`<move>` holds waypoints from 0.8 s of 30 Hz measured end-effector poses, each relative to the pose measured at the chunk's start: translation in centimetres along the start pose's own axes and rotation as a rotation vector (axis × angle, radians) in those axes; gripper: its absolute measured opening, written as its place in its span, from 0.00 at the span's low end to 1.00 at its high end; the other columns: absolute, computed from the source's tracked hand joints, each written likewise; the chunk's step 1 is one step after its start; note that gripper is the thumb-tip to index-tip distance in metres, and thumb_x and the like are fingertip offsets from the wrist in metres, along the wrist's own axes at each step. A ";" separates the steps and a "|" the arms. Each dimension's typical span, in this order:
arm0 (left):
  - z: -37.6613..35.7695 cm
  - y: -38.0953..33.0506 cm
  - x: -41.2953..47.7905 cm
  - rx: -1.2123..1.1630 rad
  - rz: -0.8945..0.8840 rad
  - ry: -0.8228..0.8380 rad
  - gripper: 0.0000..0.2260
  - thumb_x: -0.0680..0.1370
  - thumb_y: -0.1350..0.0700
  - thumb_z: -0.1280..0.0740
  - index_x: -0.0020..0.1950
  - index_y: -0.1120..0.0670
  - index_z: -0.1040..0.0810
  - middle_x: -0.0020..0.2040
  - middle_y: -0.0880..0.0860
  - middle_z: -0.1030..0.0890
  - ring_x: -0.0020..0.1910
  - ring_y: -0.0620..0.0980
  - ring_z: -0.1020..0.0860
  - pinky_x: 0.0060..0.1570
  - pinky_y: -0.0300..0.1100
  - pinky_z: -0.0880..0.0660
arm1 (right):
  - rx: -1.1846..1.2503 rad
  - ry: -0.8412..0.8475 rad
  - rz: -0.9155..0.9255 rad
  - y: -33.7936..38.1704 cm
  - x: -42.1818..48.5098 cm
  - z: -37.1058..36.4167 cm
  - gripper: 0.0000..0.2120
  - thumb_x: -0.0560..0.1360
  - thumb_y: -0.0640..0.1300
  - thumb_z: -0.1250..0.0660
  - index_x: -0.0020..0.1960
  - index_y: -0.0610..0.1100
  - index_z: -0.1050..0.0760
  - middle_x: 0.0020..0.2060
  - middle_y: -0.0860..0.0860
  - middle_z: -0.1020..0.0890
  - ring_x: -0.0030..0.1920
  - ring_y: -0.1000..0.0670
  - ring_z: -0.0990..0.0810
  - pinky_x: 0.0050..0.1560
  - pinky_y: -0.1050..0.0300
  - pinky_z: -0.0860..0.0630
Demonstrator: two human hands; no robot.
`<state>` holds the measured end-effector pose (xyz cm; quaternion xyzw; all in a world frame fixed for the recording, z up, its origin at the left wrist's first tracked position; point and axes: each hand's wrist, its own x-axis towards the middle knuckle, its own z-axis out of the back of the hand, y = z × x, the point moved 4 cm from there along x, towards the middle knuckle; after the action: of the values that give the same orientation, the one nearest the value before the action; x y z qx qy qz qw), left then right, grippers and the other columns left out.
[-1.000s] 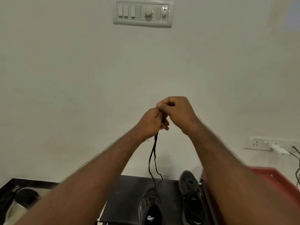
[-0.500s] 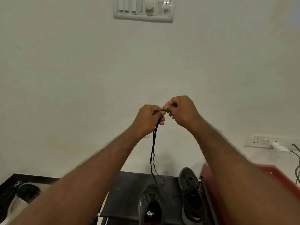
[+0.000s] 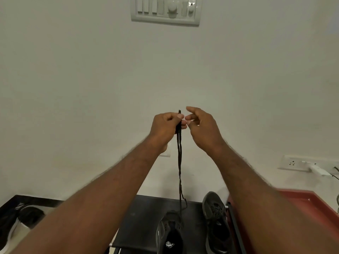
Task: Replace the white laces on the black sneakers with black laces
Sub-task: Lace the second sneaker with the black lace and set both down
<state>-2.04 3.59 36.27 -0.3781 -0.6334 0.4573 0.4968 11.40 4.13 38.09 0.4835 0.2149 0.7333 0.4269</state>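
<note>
- At the far left edge we see a dark shoe (image 3: 30,218) lying low on a pale surface, too blurred to say more.
- The left hand (image 3: 165,128) is raised before the wall, its thumb and fingers curled and pinching the black lace (image 3: 178,162) near its top; a short end sticks up above the fingers.
- We see the lace hang straight down in two strands, twisting lower down, to the front of the near sneaker (image 3: 171,235) on the black table (image 3: 146,217).
- The right hand (image 3: 203,129) sits just beside the lace, fingers loosely bent and parted, holding nothing.
- The second sneaker (image 3: 216,222) stands on the table to the right, next to a red tray (image 3: 311,204).
</note>
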 end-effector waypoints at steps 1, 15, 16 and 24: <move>0.0 -0.7 0.6 -0.040 0.010 -0.019 0.06 0.80 0.59 0.33 0.51 0.61 0.18 0.44 0.58 0.15 0.42 0.52 0.15 0.50 0.44 0.19 | 0.003 -0.024 -0.021 -0.2 0.1 -0.1 0.20 0.81 0.35 0.37 0.72 0.46 0.28 0.57 0.50 0.19 0.48 0.61 0.21 0.53 0.65 0.23; 1.4 2.8 0.1 0.330 -0.061 0.008 0.07 0.81 0.58 0.35 0.48 0.59 0.19 0.37 0.53 0.18 0.30 0.46 0.22 0.37 0.41 0.22 | -0.239 0.349 -0.418 -12.1 -6.8 -5.6 0.19 0.77 0.44 0.29 0.67 0.44 0.25 0.61 0.46 0.22 0.57 0.50 0.23 0.55 0.58 0.28; 1.9 4.4 -0.4 0.413 -0.051 0.037 0.07 0.81 0.58 0.35 0.48 0.59 0.19 0.37 0.53 0.18 0.29 0.46 0.22 0.37 0.40 0.23 | -0.274 0.395 -0.463 -13.9 -8.1 -6.1 0.19 0.77 0.44 0.28 0.66 0.43 0.25 0.61 0.46 0.21 0.57 0.49 0.23 0.54 0.59 0.29; 6.5 17.9 -5.3 0.546 0.184 -0.079 0.09 0.81 0.56 0.36 0.44 0.53 0.19 0.37 0.49 0.17 0.34 0.43 0.21 0.35 0.33 0.28 | -0.354 0.654 -0.811 -25.3 -17.9 -11.3 0.04 0.78 0.42 0.33 0.45 0.43 0.25 0.41 0.44 0.21 0.42 0.44 0.22 0.50 0.50 0.21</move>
<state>-6.75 2.64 17.08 -0.2681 -0.4690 0.6684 0.5113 14.89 4.08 5.25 0.0296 0.3787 0.6470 0.6611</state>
